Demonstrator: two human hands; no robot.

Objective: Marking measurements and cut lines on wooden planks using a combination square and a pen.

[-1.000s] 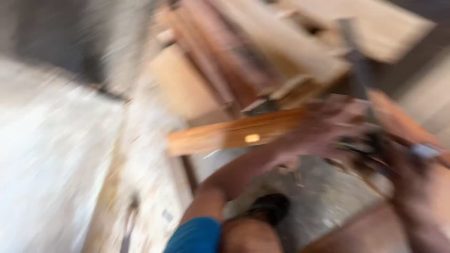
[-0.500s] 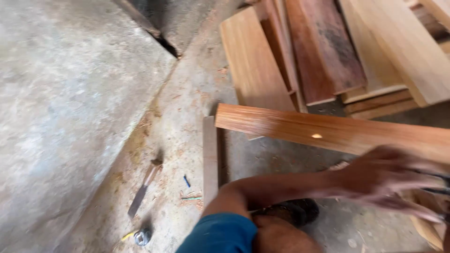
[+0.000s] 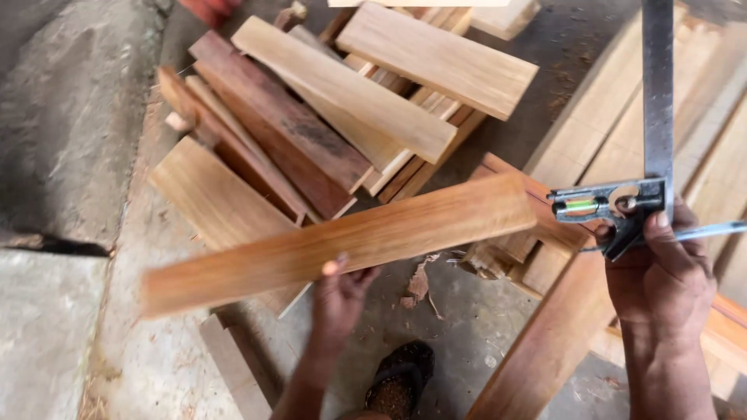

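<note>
My left hand (image 3: 339, 299) grips a long reddish-brown wooden plank (image 3: 233, 266) near its middle and holds it in the air, tilted with its right end higher. My right hand (image 3: 661, 272) is closed on a metal combination square (image 3: 622, 204) with a small green level vial. The square's steel ruler (image 3: 658, 85) points straight up past the top edge of the view. A thin pen or pencil (image 3: 712, 230) sticks out to the right of the same hand.
A loose pile of light and dark boards (image 3: 342, 101) lies on the concrete floor (image 3: 70, 124) beyond the plank. More planks (image 3: 591, 132) lie at the right. A dark board (image 3: 545, 350) runs under my right hand. My sandalled foot (image 3: 401, 381) is below, with wood scraps (image 3: 420, 284) nearby.
The view has swung from blur to a steady look at the board pile. The plank has tilted and moved left in my left hand. The combination square has come up into view in my right hand.
</note>
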